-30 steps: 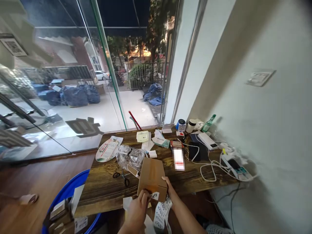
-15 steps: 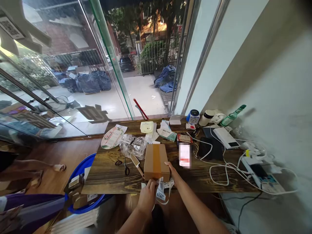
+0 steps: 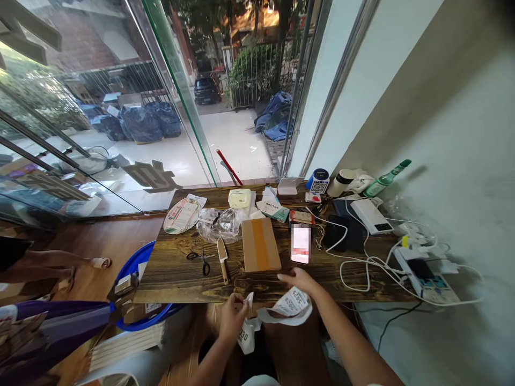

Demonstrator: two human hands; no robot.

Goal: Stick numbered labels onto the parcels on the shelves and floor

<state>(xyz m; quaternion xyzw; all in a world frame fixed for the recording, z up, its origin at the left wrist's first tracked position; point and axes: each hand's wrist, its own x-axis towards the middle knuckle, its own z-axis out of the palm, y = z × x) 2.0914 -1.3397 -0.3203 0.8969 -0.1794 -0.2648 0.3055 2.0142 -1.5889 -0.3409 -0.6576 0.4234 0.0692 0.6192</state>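
At the near edge of the wooden table (image 3: 181, 279), a strip of printed labels (image 3: 281, 311) is held between both hands: one end is pinched by the left hand (image 3: 233, 316), while the other end is gripped under the right hand (image 3: 300, 280). Just beyond the hands, a taped cardboard box (image 3: 260, 244) is laid flat on the table, untouched. A knife (image 3: 222, 258) and scissors (image 3: 201, 260) are placed left of the box, a phone (image 3: 301, 244) to its right.
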